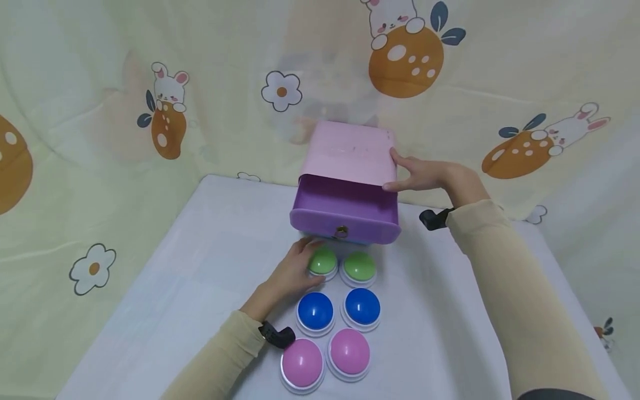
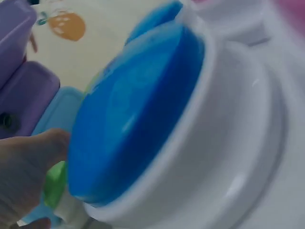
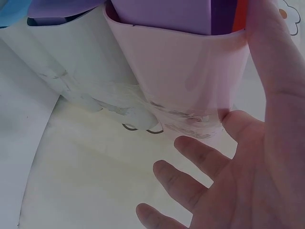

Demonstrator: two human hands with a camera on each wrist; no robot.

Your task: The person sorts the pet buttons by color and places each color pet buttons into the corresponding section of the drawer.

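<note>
A drawer box (image 1: 348, 151) stands at the back of the table, its pink top casing facing me. Its purple drawer (image 1: 345, 228) is pulled out, with a small ring handle. My right hand (image 1: 425, 173) touches the casing's right side, thumb at the front edge, fingers spread. In the right wrist view, the other fingers (image 3: 183, 181) stand away from the box. My left hand (image 1: 295, 272) holds the left green dome button (image 1: 323, 260), fingers on its far side and thumb on its near side. Another green button (image 1: 360, 266) is right beside it.
Two blue dome buttons (image 1: 362, 306) and two pink ones (image 1: 349, 351) lie in pairs nearer me, on white bases. One blue button (image 2: 138, 109) fills much of the left wrist view. A rabbit-print cloth (image 1: 225, 122) hangs behind the white table (image 1: 200, 266).
</note>
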